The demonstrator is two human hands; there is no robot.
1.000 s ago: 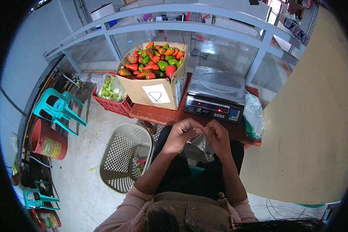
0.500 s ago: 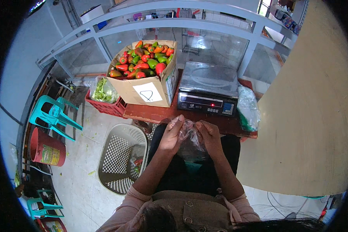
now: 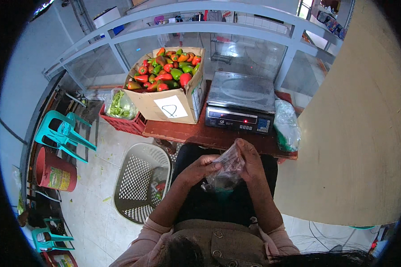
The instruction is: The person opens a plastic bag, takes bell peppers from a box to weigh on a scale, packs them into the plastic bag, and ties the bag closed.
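On our far left a laundry basket (image 3: pixel 140 182) stands on the floor, and on the tabletop (image 3: pixel 182 132) ahead sits a box (image 3: pixel 167 100) heaped with peppers (image 3: pixel 165 71), then a scale (image 3: pixel 241 100) and a filled bag (image 3: pixel 286 124) at the right end. Over our lap, below the table edge, we have a clear bag (image 3: pixel 227 167) between both hands. Our left hand (image 3: pixel 200 168) has its fingers curled shut on the bag's near side; our right hand (image 3: pixel 250 160) pinches the upper edge, thumb against fingers. The step looks like opening the bag's mouth. To do it well, we judge we should rub the two film layers apart at the rim, keep each grip on its own layer, and pull gently sideways so the thin plastic does not tear.
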